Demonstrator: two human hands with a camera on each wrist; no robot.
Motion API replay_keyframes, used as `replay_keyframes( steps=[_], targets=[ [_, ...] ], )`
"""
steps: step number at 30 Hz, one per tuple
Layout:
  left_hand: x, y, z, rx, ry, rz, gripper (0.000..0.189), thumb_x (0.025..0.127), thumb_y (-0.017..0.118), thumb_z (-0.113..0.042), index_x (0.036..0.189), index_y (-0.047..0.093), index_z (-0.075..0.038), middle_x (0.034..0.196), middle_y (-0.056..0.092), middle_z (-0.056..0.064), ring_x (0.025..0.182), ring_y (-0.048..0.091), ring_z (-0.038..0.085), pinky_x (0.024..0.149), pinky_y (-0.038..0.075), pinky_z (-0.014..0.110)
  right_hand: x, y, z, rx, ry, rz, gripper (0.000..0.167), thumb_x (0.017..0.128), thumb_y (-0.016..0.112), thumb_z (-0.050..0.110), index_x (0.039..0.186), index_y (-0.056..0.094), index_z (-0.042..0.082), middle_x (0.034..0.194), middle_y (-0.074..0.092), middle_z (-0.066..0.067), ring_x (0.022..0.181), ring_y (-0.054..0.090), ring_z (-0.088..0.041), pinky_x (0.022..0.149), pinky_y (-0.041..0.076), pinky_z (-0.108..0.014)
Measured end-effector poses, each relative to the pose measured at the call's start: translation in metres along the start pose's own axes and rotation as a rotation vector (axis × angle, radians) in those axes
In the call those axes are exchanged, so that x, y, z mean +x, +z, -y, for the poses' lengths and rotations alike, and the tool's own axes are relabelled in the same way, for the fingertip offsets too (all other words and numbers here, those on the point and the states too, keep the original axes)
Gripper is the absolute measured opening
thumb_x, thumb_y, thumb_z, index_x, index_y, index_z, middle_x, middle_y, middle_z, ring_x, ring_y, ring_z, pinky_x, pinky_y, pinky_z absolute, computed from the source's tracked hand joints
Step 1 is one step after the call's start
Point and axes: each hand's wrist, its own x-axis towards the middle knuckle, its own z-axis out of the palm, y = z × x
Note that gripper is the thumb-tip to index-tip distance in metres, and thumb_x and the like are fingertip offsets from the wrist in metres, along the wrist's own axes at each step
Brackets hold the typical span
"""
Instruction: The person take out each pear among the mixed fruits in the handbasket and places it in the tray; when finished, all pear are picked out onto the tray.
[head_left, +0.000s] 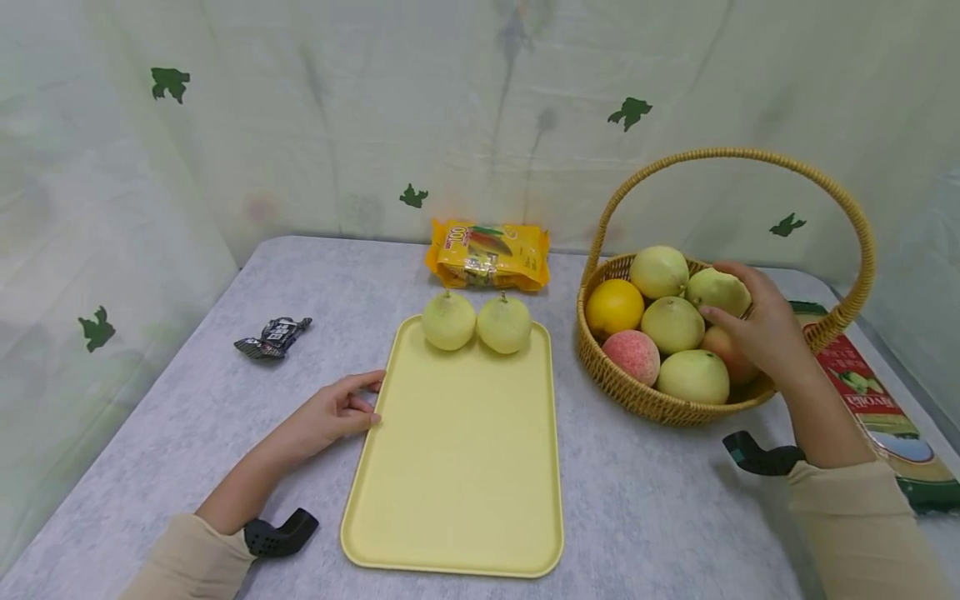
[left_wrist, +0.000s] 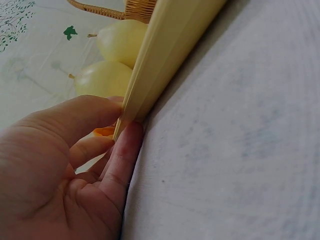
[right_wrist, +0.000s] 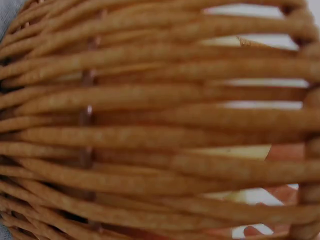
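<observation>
My left hand is at the left edge of a pale yellow tray. In the left wrist view, thumb and fingers pinch the tray's rim. Two yellow-green pears sit side by side at the tray's far end, stems up. Over on the right, my right hand reaches into a wicker basket and grips a pear between thumb and fingers. Woven basket wall fills the right wrist view, hiding that hand there.
The basket also holds several pears, an orange and a peach under its tall arched handle. A yellow snack packet lies behind the tray, a black wrapped candy left. Right of the basket lies a red-green bag.
</observation>
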Motion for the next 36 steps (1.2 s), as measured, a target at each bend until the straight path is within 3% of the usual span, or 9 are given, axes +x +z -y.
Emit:
replay_keyframes(
  steps=[15, 29, 36],
  targets=[
    [0.000, 0.000, -0.001, 0.000, -0.001, 0.001, 0.063, 0.083, 0.063, -0.007, 0.137, 0.033, 0.001, 0.125, 0.040, 0.019, 0.088, 0.054, 0.019, 0.070, 0.046, 0.024, 0.012, 0.002, -0.015, -0.083, -0.053, 0.039, 0.048, 0.087, 0.057, 0.008, 0.131, 0.039, -0.002, 0.143, 0.012, -0.025, 0.129, 0.007, -0.044, 0.096, 0.010, -0.063],
    [0.000, 0.001, 0.001, 0.007, -0.009, 0.000, 0.061, 0.083, 0.063, -0.007, 0.136, 0.033, 0.001, 0.125, 0.040, 0.018, 0.088, 0.053, 0.018, 0.070, 0.046, 0.024, 0.023, 0.005, -0.020, -0.126, 0.011, 0.052, 0.058, 0.086, 0.057, 0.001, 0.138, 0.031, 0.003, 0.143, 0.003, -0.027, 0.126, 0.006, -0.050, 0.091, 0.014, -0.067],
    [0.000, 0.000, 0.000, 0.001, -0.018, 0.000, 0.061, 0.083, 0.063, -0.007, 0.137, 0.033, 0.000, 0.124, 0.039, 0.018, 0.088, 0.053, 0.018, 0.069, 0.046, 0.024, 0.025, 0.007, -0.021, -0.125, 0.025, 0.023, 0.056, 0.087, 0.057, 0.009, 0.136, 0.032, 0.004, 0.137, 0.017, -0.030, 0.120, 0.019, -0.049, 0.089, 0.021, -0.063]
  ],
)
